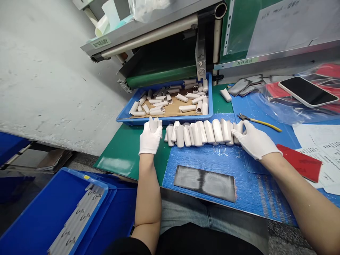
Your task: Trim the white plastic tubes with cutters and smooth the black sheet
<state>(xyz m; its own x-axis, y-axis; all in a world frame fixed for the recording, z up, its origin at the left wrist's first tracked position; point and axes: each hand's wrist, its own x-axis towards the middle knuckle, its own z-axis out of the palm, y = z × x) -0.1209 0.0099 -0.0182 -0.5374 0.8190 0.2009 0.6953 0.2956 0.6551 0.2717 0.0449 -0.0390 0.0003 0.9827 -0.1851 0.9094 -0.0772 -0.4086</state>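
Observation:
My left hand, in a white glove, is closed on a pale plastic shell in front of the blue tray. A row of similar rounded plastic shells lies side by side on the bench, stacked in places. At its right end, my gloved right hand has thumb and fingers around the last plastic shell. Nearer my body lies a dark sandpaper strip coated with whitish dust.
Behind the row, a blue tray holds many loose shells under a green roller conveyor. Yellow-handled cutters, a phone, red sheets and papers lie at right. Blue bins stand lower left.

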